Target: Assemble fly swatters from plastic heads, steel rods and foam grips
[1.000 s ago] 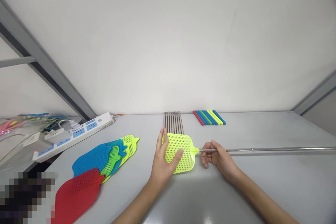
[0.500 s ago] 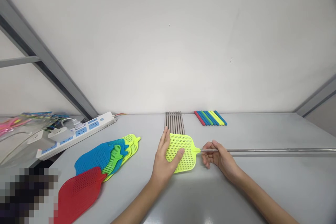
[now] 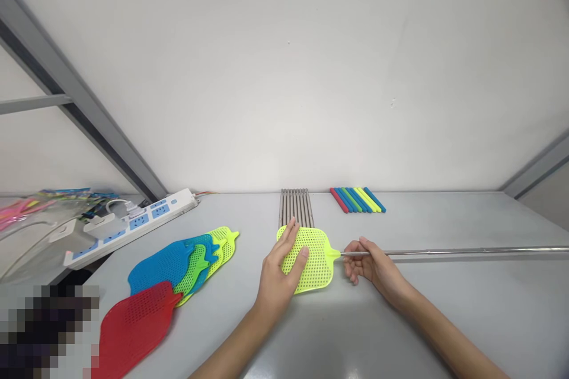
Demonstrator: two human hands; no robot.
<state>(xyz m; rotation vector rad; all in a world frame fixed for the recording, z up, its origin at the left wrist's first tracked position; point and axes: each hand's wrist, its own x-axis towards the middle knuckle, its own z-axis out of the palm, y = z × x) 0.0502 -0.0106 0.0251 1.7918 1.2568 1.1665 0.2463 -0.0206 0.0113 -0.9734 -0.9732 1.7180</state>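
A yellow-green perforated fly swatter head (image 3: 317,260) lies in the middle of the table with its narrow socket facing right. My left hand (image 3: 284,263) grips its left side, thumb and fingers resting over the mesh. From the socket a thin telescopic metal rod (image 3: 444,251) runs to the right edge of the picture, its sections stretched out. My right hand (image 3: 376,266) pinches this rod just right of the socket, thumb on top and fingers curled beneath. How deep the rod sits in the socket cannot be made out.
Several metal rods (image 3: 296,204) lie side by side behind the swatter head. Coloured grip tubes (image 3: 358,200) are lined up by the wall. Blue (image 3: 157,266), green, yellow and red (image 3: 137,323) swatter heads overlap at left, near a power strip (image 3: 146,222) and plastic-wrapped items (image 3: 57,204).
My left hand's fingers have shifted right, further over the mesh. The rod's right end stands slightly higher in the picture. My right hand keeps its hold on the rod.
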